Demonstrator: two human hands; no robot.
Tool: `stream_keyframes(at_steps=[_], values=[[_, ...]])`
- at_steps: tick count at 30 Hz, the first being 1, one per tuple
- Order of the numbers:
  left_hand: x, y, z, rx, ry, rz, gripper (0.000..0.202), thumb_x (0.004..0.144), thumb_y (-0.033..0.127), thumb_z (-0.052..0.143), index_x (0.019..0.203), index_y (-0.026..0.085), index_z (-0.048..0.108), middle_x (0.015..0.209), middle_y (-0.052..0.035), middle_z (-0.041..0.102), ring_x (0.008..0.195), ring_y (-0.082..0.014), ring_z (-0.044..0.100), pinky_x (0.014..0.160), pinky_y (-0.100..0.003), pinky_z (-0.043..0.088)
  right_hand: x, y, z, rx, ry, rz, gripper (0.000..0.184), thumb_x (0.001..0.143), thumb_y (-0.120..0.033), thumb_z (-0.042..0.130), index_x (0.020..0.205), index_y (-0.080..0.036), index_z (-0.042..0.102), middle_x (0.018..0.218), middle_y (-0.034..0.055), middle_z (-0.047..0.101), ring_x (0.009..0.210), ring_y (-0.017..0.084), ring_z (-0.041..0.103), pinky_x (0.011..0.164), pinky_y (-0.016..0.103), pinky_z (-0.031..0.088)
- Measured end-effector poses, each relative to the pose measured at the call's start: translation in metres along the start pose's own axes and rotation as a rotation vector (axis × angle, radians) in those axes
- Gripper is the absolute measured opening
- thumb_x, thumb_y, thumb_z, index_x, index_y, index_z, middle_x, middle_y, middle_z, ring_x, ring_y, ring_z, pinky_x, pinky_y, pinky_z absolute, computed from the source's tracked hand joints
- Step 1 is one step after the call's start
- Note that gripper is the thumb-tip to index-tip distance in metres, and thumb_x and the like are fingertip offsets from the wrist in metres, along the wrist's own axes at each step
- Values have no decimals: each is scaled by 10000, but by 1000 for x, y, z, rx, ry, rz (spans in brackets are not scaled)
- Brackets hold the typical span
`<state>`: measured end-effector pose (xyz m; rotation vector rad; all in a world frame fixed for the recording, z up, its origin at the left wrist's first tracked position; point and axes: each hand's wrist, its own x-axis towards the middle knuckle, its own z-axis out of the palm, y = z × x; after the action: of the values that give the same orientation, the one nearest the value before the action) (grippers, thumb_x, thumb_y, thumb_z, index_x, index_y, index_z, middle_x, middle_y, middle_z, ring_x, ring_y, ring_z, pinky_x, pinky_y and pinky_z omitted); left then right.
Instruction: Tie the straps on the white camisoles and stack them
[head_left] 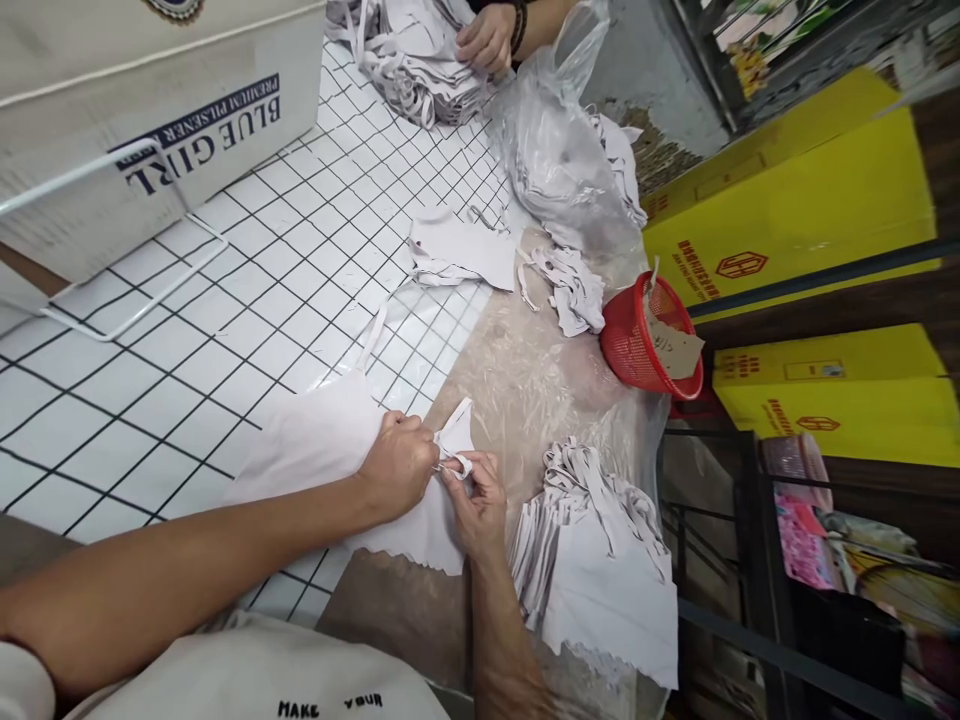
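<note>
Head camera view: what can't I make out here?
Head view:
Inside the bare left hand, over the white fabric piece: hidden by its curled fingers.
Small silvery bit near the bare right hand: too small to identify.
Inside of the red plastic mesh basket: mostly hidden by its wall and a beige card.
Co-worker beyond one hand and forearm: cut off by the top edge.

Gridded worktop (279,318) is lying open ahead and left of the left hand (397,465); a carton (217,120) and wire frame (105,336) are blocking farther left, a red basket (631,335) and cloth stack (611,590) the right.
</note>
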<state>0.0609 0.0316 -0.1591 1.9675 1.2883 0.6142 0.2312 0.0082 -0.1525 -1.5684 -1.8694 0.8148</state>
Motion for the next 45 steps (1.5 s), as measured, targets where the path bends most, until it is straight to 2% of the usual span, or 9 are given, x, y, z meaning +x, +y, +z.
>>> stream_keyframes(at_steps=[9, 22, 33, 42, 45], values=[[1, 0, 1, -16, 2, -5, 177, 775, 60, 564, 661, 154, 661, 746, -106, 680, 844, -248, 554, 834, -447, 328, 1, -1, 0, -2, -14, 4, 169, 890, -350, 626, 826, -235, 732, 821, 52, 632, 889, 225, 507, 816, 358, 419], [0, 0, 1, 8, 10, 14, 204, 821, 89, 561, 653, 157, 656, 728, -98, 670, 821, -239, 548, 824, -434, 331, 1, 2, 2, -15, 3, -9, 139, 885, -334, 644, 832, -244, 736, 843, 52, 639, 906, 228, 510, 823, 361, 426], [0, 5, -4, 12, -61, -18, 154, 795, 68, 590, 694, 142, 679, 776, -108, 687, 866, -256, 567, 841, -448, 335, 0, -1, -4, -37, -13, 15, 131, 893, -309, 628, 838, -236, 722, 873, 56, 638, 905, 220, 533, 779, 336, 447], [-1, 4, -1, 33, -57, -1, 172, 832, 86, 559, 712, 132, 674, 761, -92, 685, 843, -237, 558, 831, -432, 334, -1, 3, -2, -124, 23, -150, 114, 931, -250, 600, 889, -218, 702, 818, 33, 641, 831, 188, 529, 727, 306, 433], [-1, 3, 0, 38, -37, 25, 161, 811, 74, 565, 703, 140, 664, 768, -85, 689, 838, -234, 557, 833, -432, 330, -2, 6, -5, -185, -9, -178, 126, 941, -240, 580, 904, -214, 697, 821, 39, 646, 838, 195, 532, 743, 324, 425]])
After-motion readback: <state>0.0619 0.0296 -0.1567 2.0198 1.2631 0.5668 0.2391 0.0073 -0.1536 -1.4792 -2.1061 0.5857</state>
